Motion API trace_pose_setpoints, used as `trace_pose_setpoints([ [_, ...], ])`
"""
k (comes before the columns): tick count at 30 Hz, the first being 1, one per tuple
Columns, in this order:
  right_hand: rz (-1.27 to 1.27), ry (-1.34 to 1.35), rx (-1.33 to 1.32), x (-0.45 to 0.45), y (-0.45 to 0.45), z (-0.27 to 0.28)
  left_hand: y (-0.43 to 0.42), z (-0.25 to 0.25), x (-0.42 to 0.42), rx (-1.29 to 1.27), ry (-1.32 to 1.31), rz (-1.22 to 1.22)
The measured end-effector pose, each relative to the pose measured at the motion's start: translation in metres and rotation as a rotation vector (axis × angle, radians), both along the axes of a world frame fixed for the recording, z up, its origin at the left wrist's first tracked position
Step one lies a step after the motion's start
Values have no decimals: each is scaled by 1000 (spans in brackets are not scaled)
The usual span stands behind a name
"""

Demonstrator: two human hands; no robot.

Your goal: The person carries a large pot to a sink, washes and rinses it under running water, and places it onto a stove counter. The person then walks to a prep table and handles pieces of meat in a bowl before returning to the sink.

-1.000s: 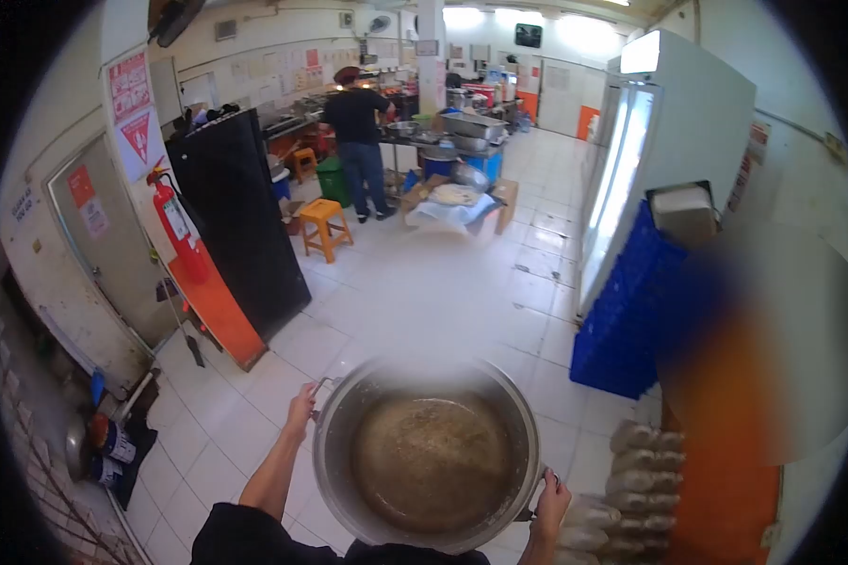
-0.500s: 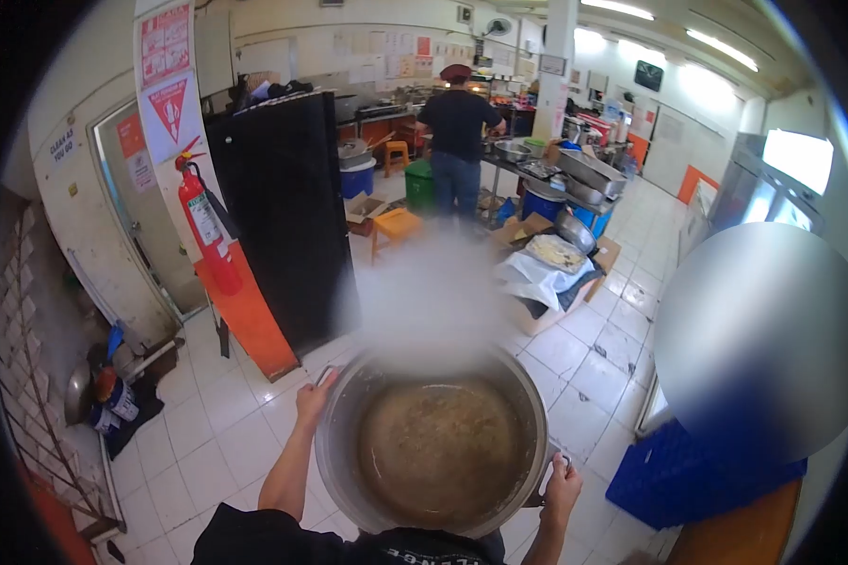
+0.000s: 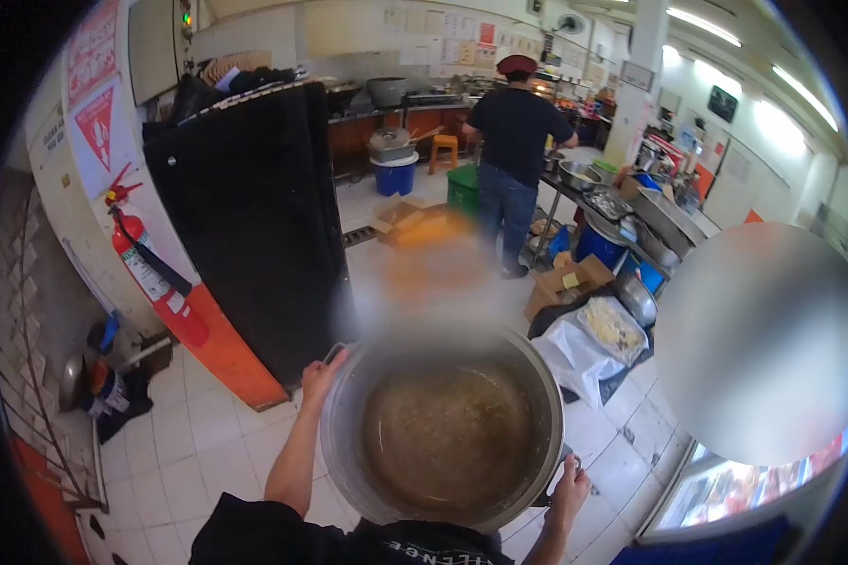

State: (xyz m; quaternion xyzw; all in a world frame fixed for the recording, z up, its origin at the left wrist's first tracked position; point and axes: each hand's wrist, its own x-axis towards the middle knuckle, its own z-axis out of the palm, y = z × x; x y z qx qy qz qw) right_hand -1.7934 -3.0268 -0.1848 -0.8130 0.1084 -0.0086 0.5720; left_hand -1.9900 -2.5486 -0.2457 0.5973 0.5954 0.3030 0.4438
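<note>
A large metal pot (image 3: 543, 414) is held in front of my body, its wide mouth facing up at me. Its inner bottom looks brownish; I cannot tell if that is thin liquid or stained metal. My left hand (image 3: 320, 377) is closed around the loop handle on the pot's left side. Lower down on the right, my right hand (image 3: 569, 490) grips the opposite handle. A blurred patch covers the pot's far rim.
Close on the left stands a tall black cabinet (image 3: 245, 226), beside a fire extinguisher (image 3: 155, 273). A person (image 3: 518, 151) stands ahead at a counter. Boxes and a white plastic bag (image 3: 575, 353) sit on the floor to the right. A lit display case (image 3: 725, 494) is at lower right.
The view has moved forward and turned left. The cabinet, the person and the boxes appear nearer, and the blue crate at right has mostly left view. Both hands keep hold of the pot.
</note>
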Motion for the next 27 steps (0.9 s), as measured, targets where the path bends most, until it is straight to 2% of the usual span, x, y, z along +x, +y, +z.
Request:
trace_pose_setpoints([
  [2,14,15,20,57,53,8,49,8,51,-51,-2,8],
  [5,9,78,79,139,140,-5,151,-43,136,20,18,26],
  [7,15,54,112,187,207,-7,215,-33,197,18,40,-16],
  [8,21,44,110,222,233,-27,245,-30,232,-1,67,-57],
  [11,-84,72,170,286,332,-10,361,-43,320,-179,55,-169],
  [12,-47,78,194,308,360,-5,395,-46,352,-200,52,-166],
  [15,-101,112,186,358,453,20,497,-40,425,-142,50,-192],
  [18,-103,135,192,415,542,13,589,-38,496,-102,118,-237],
  [21,-80,139,210,477,642,-2,657,-13,555,-149,3,-222],
  [23,-87,154,192,531,714,-16,711,-16,601,-38,-101,-55],
  [24,-62,128,213,559,750,-26,767,-55,624,-42,-61,0],
  [27,-23,99,261,626,870,-19,865,-31,660,-93,1,16],
])
